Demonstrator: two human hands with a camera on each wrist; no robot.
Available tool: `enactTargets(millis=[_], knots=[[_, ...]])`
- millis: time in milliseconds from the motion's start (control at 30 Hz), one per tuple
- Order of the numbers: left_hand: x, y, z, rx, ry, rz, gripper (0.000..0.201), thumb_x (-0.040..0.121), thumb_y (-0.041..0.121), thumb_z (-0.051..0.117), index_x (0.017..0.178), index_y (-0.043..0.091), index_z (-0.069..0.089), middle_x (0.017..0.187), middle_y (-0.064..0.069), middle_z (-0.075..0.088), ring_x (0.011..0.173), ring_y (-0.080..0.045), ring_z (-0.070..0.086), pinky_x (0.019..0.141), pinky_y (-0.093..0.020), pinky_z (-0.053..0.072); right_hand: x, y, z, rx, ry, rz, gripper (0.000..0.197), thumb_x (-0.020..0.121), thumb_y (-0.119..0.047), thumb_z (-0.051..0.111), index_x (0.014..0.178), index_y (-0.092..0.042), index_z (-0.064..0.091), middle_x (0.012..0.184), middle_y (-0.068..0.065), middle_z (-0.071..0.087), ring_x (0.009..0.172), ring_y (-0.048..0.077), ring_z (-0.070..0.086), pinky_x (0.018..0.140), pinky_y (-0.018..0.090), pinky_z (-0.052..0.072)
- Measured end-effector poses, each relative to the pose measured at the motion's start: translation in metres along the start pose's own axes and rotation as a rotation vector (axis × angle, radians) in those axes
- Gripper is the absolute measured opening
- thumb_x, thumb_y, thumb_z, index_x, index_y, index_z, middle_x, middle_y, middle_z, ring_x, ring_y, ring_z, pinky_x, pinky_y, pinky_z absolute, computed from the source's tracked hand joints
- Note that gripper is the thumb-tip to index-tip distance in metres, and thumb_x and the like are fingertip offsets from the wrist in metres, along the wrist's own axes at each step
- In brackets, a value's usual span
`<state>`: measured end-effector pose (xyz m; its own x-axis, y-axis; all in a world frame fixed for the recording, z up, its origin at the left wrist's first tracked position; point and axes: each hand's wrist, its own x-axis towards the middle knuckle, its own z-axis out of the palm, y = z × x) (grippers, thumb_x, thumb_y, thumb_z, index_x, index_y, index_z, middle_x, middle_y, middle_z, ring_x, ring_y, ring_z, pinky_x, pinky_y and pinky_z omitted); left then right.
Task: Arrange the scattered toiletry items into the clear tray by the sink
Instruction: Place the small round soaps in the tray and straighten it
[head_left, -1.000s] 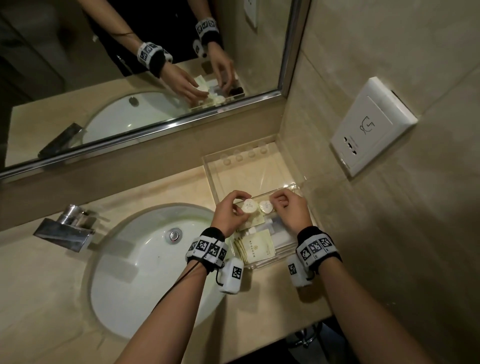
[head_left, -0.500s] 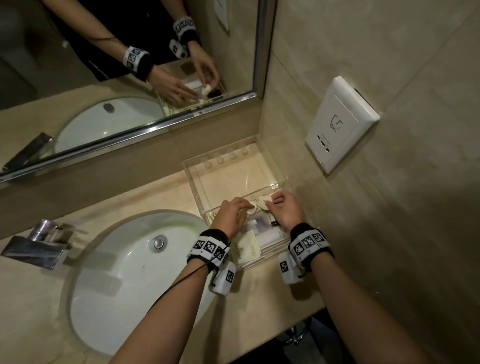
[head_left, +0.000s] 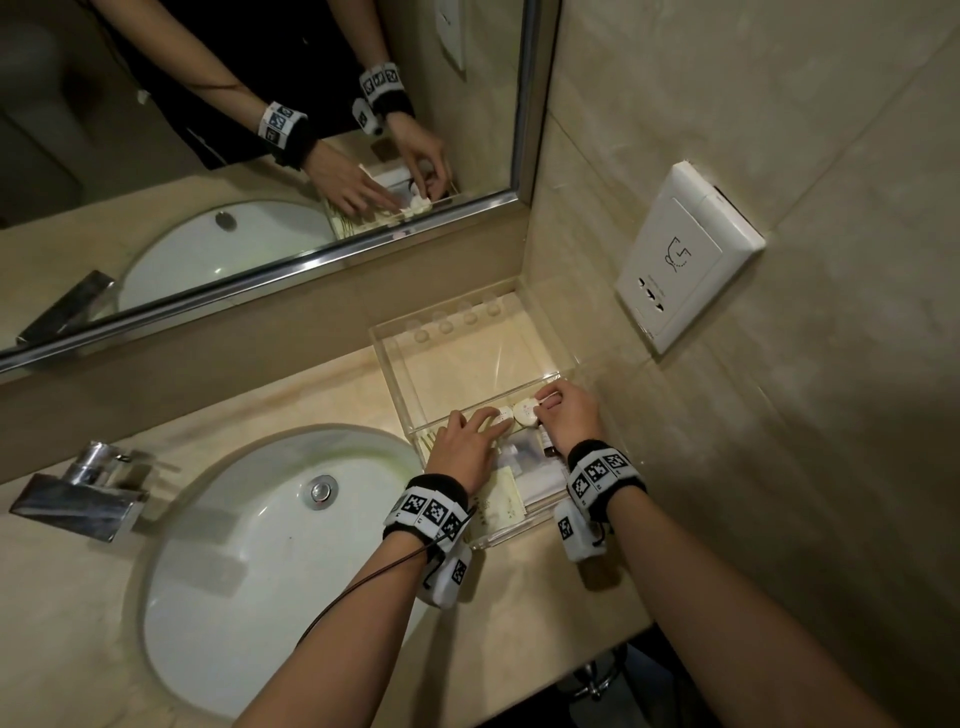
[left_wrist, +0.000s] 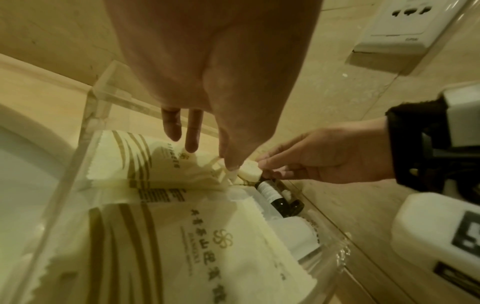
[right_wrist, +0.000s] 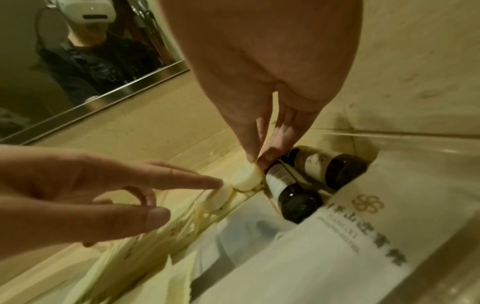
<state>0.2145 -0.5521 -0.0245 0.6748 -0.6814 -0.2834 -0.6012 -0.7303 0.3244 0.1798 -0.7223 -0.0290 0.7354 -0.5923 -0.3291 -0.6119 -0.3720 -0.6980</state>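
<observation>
Inside the clear tray (head_left: 395, 364), my right hand (head_left: 569, 418) pinches one round soap (right_wrist: 246, 178) (light, probably slippery) by its edges, my left hand (head_left: 462, 447) flat-fingered beside it.

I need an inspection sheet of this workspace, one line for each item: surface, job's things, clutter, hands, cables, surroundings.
Surface: beige stone counter with white sink.
Job's things: clear tray in the corner holds packets, two dark bottles and two round soaps, side by side.
Clutter: nothing seen.
Hands: left hand touches the left soap with a straight finger; right hand pinches the right soap.
Cables: thin dark cable runs along the left forearm.
Surroundings: mirror, faucet, wall socket.
</observation>
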Motion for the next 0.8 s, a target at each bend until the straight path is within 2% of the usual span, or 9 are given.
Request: enactTargets(millis=[133,267,400,467,600,800], knots=[[0.001,0.000,0.001,-0.008,0.006,-0.002,0.052,0.094,0.021,0.051,0.142,0.036,0.039,0.149,0.009,0.035,0.117,-0.026,0.038,0.095,-0.036,0.039,-0.001,0.005,0.003,-0.040,-0.068,-0.030,0.025,0.075,-0.004,0.079,0.094,-0.015,0.066,0.084,0.001,0.063,0.078,0.021,0.067,0.073,0.041,0.061],[0.002,-0.001,0.002,-0.034,0.012,0.000,0.050,0.094,0.021,0.050,0.141,0.035,0.040,0.148,0.007,0.036,0.117,-0.026,0.038,0.097,-0.036,0.039,-0.002,0.010,0.005,-0.154,-0.058,-0.149,0.031,0.075,-0.004,0.079,0.101,-0.014,0.067,0.104,0.000,0.060,0.088,0.018,0.062,0.085,0.037,0.057],[0.001,-0.001,0.002,-0.047,0.020,0.004,0.050,0.094,0.020,0.049,0.142,0.033,0.041,0.148,0.007,0.037,0.117,-0.026,0.038,0.097,-0.036,0.039,0.001,0.012,0.008,-0.209,-0.070,-0.170,0.035,0.081,-0.007,0.075,0.114,-0.013,0.067,0.117,0.004,0.057,0.099,0.019,0.061,0.093,0.032,0.052],[0.001,0.000,0.002,-0.059,0.030,0.008,0.050,0.094,0.019,0.050,0.141,0.032,0.041,0.147,0.007,0.037,0.117,-0.026,0.039,0.097,-0.036,0.040,0.001,0.015,0.007,-0.209,-0.074,-0.174,0.040,0.080,-0.006,0.075,0.118,-0.015,0.065,0.120,0.004,0.055,0.102,0.019,0.060,0.095,0.032,0.051],[0.000,-0.001,0.002,-0.120,0.071,0.000,0.048,0.093,0.019,0.051,0.139,0.031,0.045,0.145,0.007,0.041,0.114,-0.024,0.040,0.098,-0.034,0.039,-0.004,0.024,0.006,-0.239,-0.059,-0.168,0.051,0.075,-0.007,0.080,0.120,-0.017,0.058,0.122,0.003,0.051,0.105,0.022,0.060,0.095,0.041,0.054],[-0.008,-0.010,0.000,-0.165,0.103,-0.028,0.042,0.093,0.019,0.050,0.134,0.028,0.051,0.141,0.006,0.045,0.117,-0.024,0.040,0.102,-0.034,0.038,-0.008,0.032,0.000,-0.323,-0.085,-0.220,0.044,0.081,-0.007,0.074,0.121,-0.013,0.059,0.123,0.003,0.048,0.101,0.023,0.062,0.094,0.041,0.054]])
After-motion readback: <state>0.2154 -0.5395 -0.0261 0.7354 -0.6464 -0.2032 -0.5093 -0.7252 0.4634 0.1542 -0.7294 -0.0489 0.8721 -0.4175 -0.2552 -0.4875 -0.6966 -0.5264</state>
